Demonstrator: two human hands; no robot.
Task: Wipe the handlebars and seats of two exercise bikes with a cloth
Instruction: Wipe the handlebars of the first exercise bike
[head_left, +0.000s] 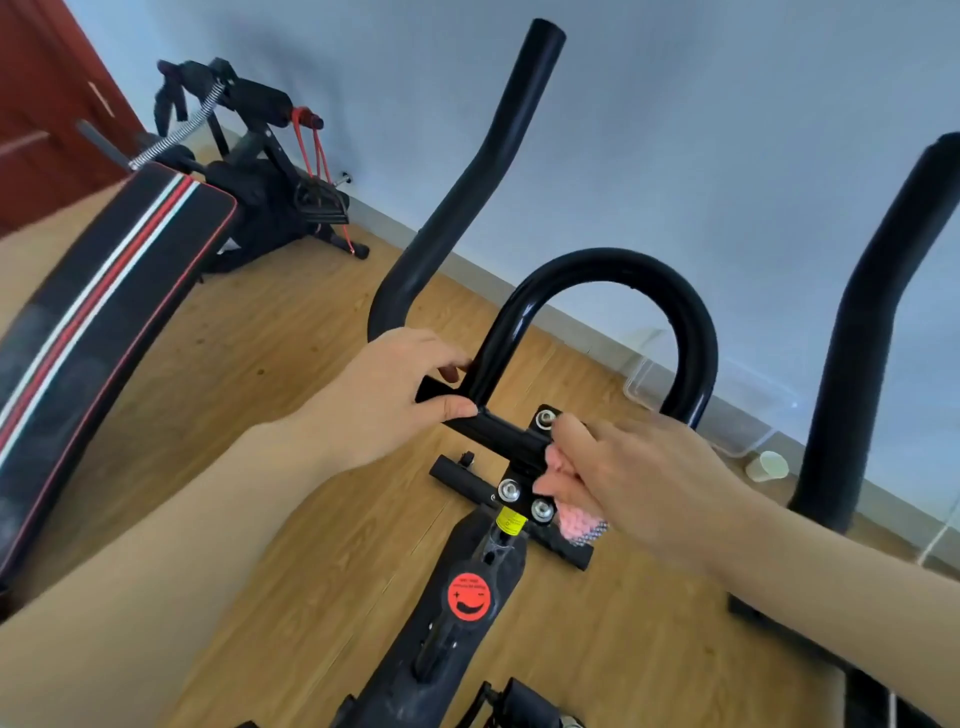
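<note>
L grip (395, 395), R grip (639, 483), forearms (156, 519) all bare

The handlebars (597, 270) are gleaming glossy black, the cloth (569, 506) is showing pale pink with a small blue-and-white speckled edge, and the bolts (509, 489) are shining silver. A round sticker (469, 596) is glowing red with a black smiling face, and a small label (510, 521) is showing yellow with dark print. A bench pad (119, 291) is wearing red and white stripes on black, while the plank floor (260, 364) is showing light-brown wood grain, the wall (727, 130) pale grey-blue and the door (47, 104) dark red-brown.
</note>
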